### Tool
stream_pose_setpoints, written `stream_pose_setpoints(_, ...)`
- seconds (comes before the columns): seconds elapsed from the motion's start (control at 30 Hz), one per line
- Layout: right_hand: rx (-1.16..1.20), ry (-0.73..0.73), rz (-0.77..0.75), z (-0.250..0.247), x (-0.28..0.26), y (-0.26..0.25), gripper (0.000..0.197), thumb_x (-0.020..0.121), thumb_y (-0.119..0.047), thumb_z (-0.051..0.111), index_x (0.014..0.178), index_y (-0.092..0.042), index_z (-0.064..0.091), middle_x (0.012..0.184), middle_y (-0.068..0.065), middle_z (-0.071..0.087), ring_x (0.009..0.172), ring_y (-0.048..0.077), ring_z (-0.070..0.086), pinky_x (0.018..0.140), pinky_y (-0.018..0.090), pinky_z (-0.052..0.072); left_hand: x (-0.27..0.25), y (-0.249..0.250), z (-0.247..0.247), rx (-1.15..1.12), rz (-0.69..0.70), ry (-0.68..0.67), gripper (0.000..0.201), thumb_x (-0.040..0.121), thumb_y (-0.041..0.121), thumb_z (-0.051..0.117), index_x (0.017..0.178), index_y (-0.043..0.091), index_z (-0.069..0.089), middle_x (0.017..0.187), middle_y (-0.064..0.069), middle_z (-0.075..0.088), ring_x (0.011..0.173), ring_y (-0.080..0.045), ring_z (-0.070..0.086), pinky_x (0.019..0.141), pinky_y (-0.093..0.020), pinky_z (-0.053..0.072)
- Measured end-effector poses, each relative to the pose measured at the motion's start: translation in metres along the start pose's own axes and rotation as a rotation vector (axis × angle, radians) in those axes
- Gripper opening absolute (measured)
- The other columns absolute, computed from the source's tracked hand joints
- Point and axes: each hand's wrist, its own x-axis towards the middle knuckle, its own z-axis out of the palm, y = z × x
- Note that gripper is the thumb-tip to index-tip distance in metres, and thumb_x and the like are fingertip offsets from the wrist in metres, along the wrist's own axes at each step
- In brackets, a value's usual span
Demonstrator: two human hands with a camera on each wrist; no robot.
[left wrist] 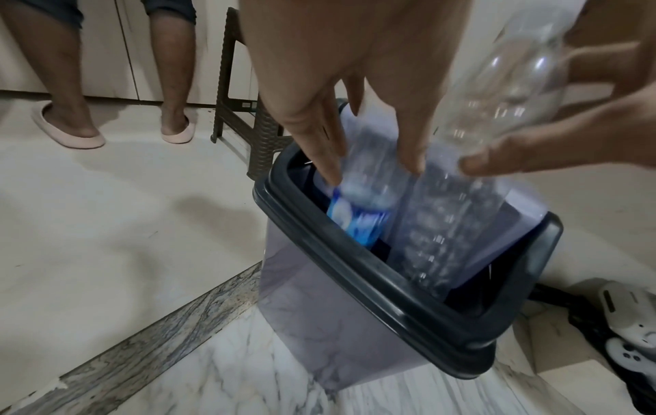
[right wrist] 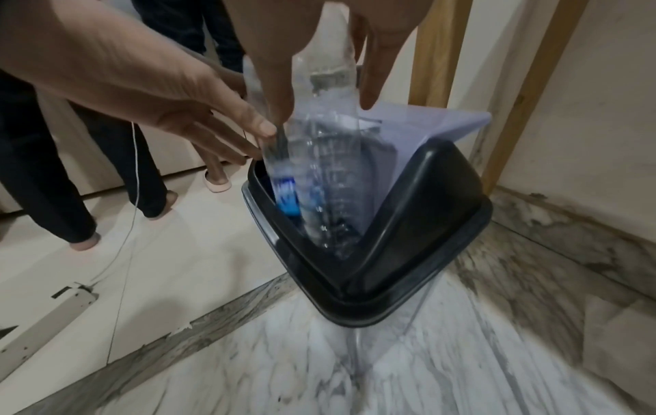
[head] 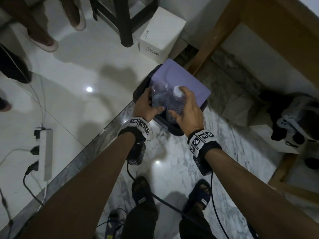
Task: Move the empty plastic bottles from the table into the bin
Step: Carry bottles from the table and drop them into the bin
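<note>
Two clear plastic bottles going into a swing-lid bin

The blue-labelled bottle (left wrist: pixel 358 196) under the left hand (head: pixel 145 105) and the white-capped ribbed bottle (head: pixel 176 102) in the right hand (head: pixel 187 109) are standing upright, lower ends dipping through the dark rim (left wrist: pixel 355 261) of the lavender bin (left wrist: pixel 341 331), its flap (head: pixel 179 80) tilting beyond the fingers.

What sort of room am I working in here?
Probably a room in a home, not a workshop: a polished marble tile floor, a small swing-lid bin standing on it, a power strip lying on the floor, and bystanders in house slippers.
</note>
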Motion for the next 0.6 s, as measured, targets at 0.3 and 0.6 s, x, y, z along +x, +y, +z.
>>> stream_pose_setpoints(0.3, -0.067, -0.072, 0.125, -0.011, -0.015, -0.004, 0.077, 0.074, -0.03, 0.079, 0.137, -0.026, 0.033, 0.138, 0.001, 0.046, 0.119, 0.026, 0.054, 0.086, 0.038, 0.05, -0.035, 0.017, -0.025, 0.142, 0.048, -0.045, 0.076, 0.068, 0.017, 0.082, 0.136, 0.022, 0.046, 0.126, -0.002, 0.059, 0.105, -0.02, 0.06, 0.087, -0.027, 0.045)
stream_pose_setpoints(0.6, -0.124, -0.033, 0.071, -0.157, -0.005, -0.079, 0.051, 0.085, -0.04, 0.065, 0.127, -0.017, 0.048, 0.128, 0.007, 0.055, 0.104, 0.031, 0.062, 0.077, 0.038, 0.051, -0.084, 0.17, -0.081, 0.323, 0.266, -0.097, 0.066, 0.072, 0.027, 0.079, 0.132, 0.024, 0.05, 0.13, -0.003, 0.056, 0.113, -0.024, 0.058, 0.096, -0.038, 0.048)
